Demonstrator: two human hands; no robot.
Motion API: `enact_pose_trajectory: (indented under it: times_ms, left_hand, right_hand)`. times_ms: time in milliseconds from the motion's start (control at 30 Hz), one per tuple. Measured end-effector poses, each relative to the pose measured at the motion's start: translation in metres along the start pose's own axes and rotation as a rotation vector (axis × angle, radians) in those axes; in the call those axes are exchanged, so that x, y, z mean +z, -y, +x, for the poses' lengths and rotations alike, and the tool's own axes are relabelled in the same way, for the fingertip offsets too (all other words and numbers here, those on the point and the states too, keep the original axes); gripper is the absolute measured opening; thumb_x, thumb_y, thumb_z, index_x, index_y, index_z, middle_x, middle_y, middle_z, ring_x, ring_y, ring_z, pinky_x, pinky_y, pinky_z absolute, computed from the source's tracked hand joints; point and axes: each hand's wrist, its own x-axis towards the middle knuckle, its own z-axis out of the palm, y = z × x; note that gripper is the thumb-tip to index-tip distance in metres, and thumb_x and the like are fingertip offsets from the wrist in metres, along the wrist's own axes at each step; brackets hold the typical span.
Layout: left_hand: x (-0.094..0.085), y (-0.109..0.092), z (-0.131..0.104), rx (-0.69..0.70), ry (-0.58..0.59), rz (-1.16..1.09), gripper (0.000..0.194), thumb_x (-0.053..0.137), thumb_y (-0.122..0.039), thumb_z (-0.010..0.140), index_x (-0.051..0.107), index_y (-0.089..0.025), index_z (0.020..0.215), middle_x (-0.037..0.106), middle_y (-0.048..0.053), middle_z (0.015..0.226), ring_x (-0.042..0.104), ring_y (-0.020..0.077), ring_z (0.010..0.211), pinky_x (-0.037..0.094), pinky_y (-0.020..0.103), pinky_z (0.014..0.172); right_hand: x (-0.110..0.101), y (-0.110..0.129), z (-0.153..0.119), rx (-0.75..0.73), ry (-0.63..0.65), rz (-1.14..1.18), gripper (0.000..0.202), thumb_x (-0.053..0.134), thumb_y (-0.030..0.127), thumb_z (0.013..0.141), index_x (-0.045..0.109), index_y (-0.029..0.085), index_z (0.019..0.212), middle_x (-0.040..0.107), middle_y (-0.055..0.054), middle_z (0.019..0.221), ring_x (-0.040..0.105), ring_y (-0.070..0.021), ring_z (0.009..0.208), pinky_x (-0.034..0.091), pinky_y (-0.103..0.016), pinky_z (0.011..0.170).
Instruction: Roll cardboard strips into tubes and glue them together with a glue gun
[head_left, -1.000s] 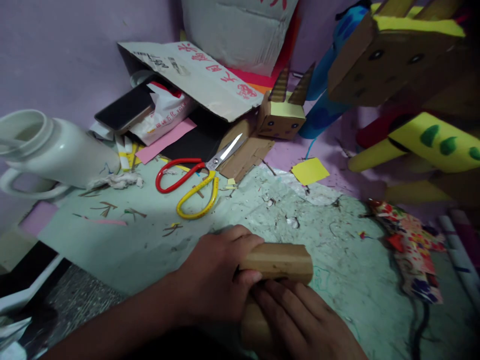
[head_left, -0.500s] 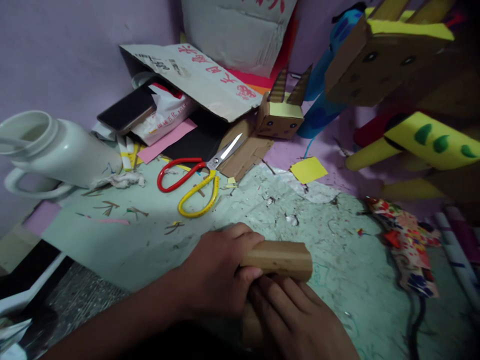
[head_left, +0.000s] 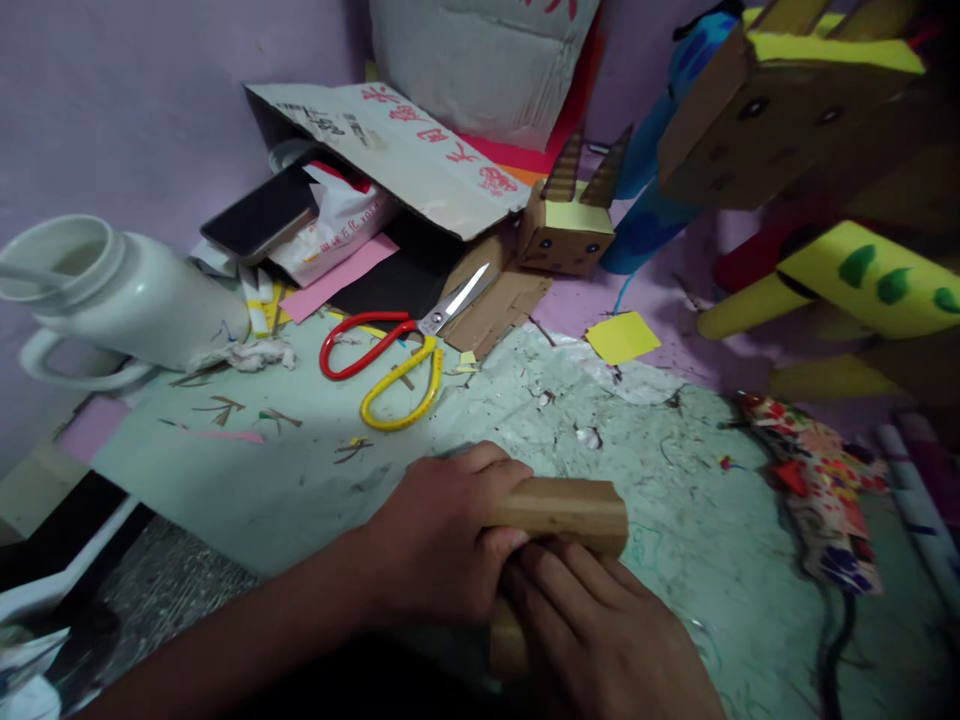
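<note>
A brown cardboard tube (head_left: 574, 508) lies crosswise near the table's front edge, its open end to the right. My left hand (head_left: 450, 525) is wrapped over its left part, thumb below. A second brown cardboard piece (head_left: 508, 640) shows beneath my right hand (head_left: 592, 625), whose fingers are pressed together over it, just under the tube. How the two pieces meet is hidden by my fingers. Scissors (head_left: 433, 330) with one red and one yellow handle rest open beyond my hands.
A white mug (head_left: 161, 290) lies at the left. Behind are a phone (head_left: 259, 215), a cardboard flap (head_left: 420, 165) and a small horned box head (head_left: 566, 235). Larger cardboard figures (head_left: 787, 120) stand at the right, above a patterned cloth bundle (head_left: 832, 480). Scraps dot the tabletop (head_left: 300, 480).
The view has shifted slightly, so the surroundings sit a little further right. Both hands keep nearly the same hold on the cardboard.
</note>
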Motion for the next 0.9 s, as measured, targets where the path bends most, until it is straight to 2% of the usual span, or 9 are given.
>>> enact_pose_trajectory:
  times_ms: [167,400,567,667,800,900]
  left_hand:
    - [0.002,0.002,-0.002,0.010,-0.029,-0.004,0.039,0.054,-0.021,0.077,0.057,-0.014,0.115,0.062,0.009,0.110,0.061,0.0260,0.092,0.053,0.042,0.080]
    - [0.005,0.003,-0.001,0.032,-0.055,0.006,0.039,0.053,-0.022,0.077,0.057,-0.013,0.115,0.062,0.009,0.109,0.062,0.0265,0.091,0.053,0.043,0.079]
    - [0.003,0.001,-0.001,0.025,-0.041,0.003,0.038,0.054,-0.022,0.076,0.058,-0.013,0.113,0.062,0.009,0.109,0.061,0.0257,0.091,0.052,0.041,0.078]
    - [0.001,0.000,-0.001,0.014,-0.027,-0.007,0.039,0.056,-0.023,0.076,0.057,-0.015,0.115,0.062,0.008,0.110,0.060,0.0247,0.092,0.051,0.040,0.080]
    - [-0.002,-0.001,-0.002,0.000,-0.006,-0.013,0.043,0.059,-0.023,0.076,0.054,-0.020,0.118,0.060,0.005,0.113,0.059,0.0228,0.093,0.050,0.037,0.081]
    - [-0.002,-0.001,-0.002,-0.012,0.009,-0.007,0.045,0.060,-0.019,0.072,0.053,-0.024,0.116,0.059,0.001,0.112,0.059,0.0210,0.091,0.049,0.036,0.080]
  right_hand:
    - [-0.001,0.000,0.001,-0.005,-0.005,0.011,0.044,0.027,0.015,0.094,0.071,0.016,0.084,0.072,-0.001,0.068,0.063,-0.0164,0.055,0.047,-0.029,0.045]
    - [-0.002,0.001,0.002,0.006,0.013,0.033,0.042,0.029,0.012,0.090,0.070,0.015,0.081,0.070,-0.001,0.065,0.063,-0.0175,0.055,0.049,-0.028,0.043]
    - [-0.003,0.002,0.000,-0.012,0.015,-0.013,0.041,0.028,0.013,0.092,0.069,0.016,0.084,0.070,-0.001,0.067,0.064,-0.0170,0.056,0.050,-0.028,0.045]
    - [-0.009,0.000,-0.014,-0.031,0.040,-0.102,0.041,0.027,0.013,0.095,0.067,0.017,0.093,0.074,-0.001,0.077,0.066,-0.0163,0.063,0.052,-0.028,0.054]
    - [-0.017,-0.004,-0.036,-0.044,0.069,-0.138,0.035,0.031,0.027,0.100,0.063,0.018,0.108,0.076,0.001,0.097,0.068,-0.0160,0.086,0.051,-0.031,0.079]
    - [-0.015,-0.002,-0.038,-0.019,0.044,-0.125,0.035,0.031,0.031,0.101,0.064,0.019,0.106,0.076,0.003,0.099,0.069,-0.0152,0.087,0.051,-0.030,0.079]
